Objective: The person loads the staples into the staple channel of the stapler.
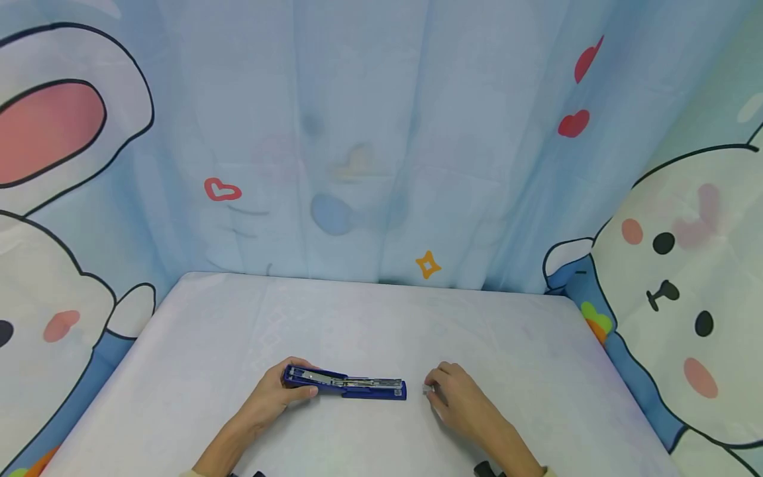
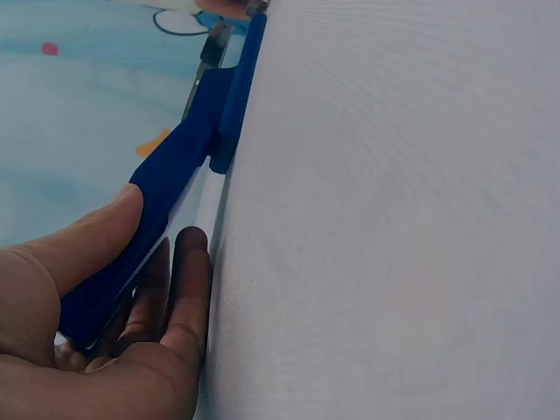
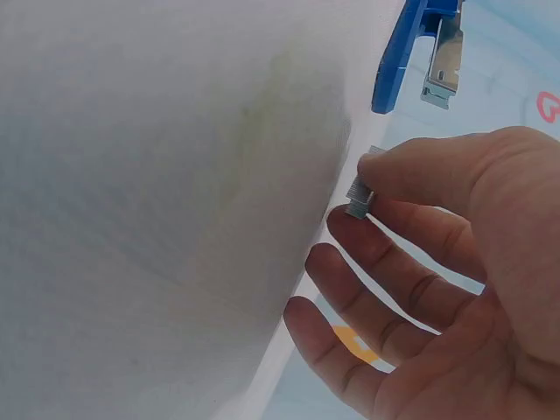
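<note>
A blue stapler (image 1: 372, 389) lies folded wide open in the middle of the table, its metal staple channel showing. My left hand (image 1: 275, 391) grips the stapler's swung-back top arm, thumb on the near side and fingers behind. In the left wrist view that blue arm (image 2: 166, 188) slants up from the hand, and the base stands at the tabletop. To the right of the stapler, my right hand (image 1: 460, 399) pinches a small strip of staples (image 3: 361, 189) between thumb and fingers. The strip is apart from the stapler's end, and the other fingers are loosely bent.
A white cloth covers the table (image 1: 357, 318). Behind it hangs a light blue curtain (image 1: 381, 146) with cartoon prints. Small dark objects (image 1: 485, 469) show at the bottom edge near the right wrist; their kind cannot be made out.
</note>
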A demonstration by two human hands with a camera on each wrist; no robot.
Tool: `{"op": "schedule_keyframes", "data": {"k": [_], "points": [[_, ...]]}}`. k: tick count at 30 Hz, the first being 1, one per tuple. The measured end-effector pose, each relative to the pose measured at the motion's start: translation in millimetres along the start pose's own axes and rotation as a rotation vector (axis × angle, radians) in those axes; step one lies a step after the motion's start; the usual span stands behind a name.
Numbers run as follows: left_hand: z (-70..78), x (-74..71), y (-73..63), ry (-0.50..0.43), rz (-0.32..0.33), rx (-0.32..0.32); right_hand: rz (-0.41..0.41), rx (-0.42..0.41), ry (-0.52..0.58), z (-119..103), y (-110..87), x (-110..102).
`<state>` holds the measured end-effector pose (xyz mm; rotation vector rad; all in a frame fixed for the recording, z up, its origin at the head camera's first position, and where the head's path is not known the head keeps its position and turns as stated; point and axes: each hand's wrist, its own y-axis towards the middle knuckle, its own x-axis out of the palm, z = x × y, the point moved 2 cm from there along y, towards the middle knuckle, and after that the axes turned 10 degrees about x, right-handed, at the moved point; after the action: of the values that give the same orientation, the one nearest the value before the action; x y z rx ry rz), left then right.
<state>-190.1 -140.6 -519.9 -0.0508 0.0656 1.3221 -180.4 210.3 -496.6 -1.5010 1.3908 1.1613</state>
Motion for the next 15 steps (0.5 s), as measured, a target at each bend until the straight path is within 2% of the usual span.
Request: {"op": "schedule_keyframes", "data": {"k": [3, 15], "points": [[-0.3, -1.1, -0.1, 0.000, -0.002, 0.000, -0.004, 0.003, 0.015, -1.0, 0.2, -0.9], [-1.6, -1.6, 1.3, -0.007, -0.011, 0.000, 0.079, -0.121, 0.100, -5.1, 0.5, -2.2]]}}
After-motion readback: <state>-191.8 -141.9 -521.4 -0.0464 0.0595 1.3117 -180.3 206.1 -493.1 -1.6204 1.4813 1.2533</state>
